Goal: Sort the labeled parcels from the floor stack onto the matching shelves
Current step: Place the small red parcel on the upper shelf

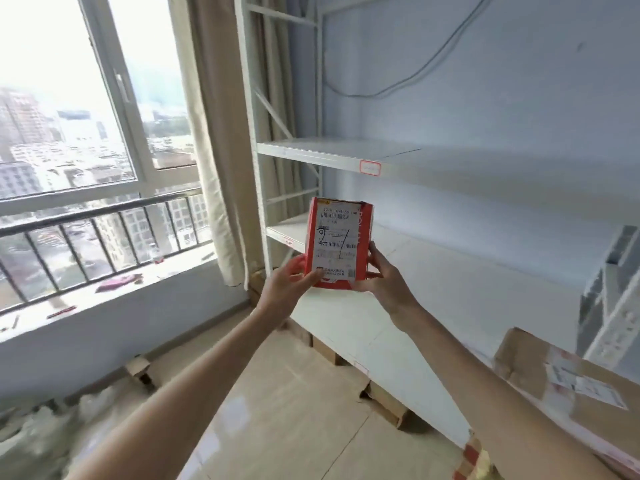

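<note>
I hold a small red parcel (341, 242) upright in front of me, its white shipping label facing me with "2-1" handwritten on it. My left hand (289, 284) grips its lower left edge and my right hand (382, 275) grips its lower right edge. Behind it stands a white metal shelf rack: a middle shelf (332, 152) carries a red-framed tag (370, 167), and a lower shelf (284, 233) has a small tag on its front edge. The parcel hangs level with the lower shelf, in front of its left end.
A brown cardboard parcel (568, 379) with labels lies on the lowest shelf at right. Cardboard pieces (388, 400) sit under that shelf on the tiled floor. At left are a window with a railing (104, 216), a beige curtain (214, 133) and a windowsill.
</note>
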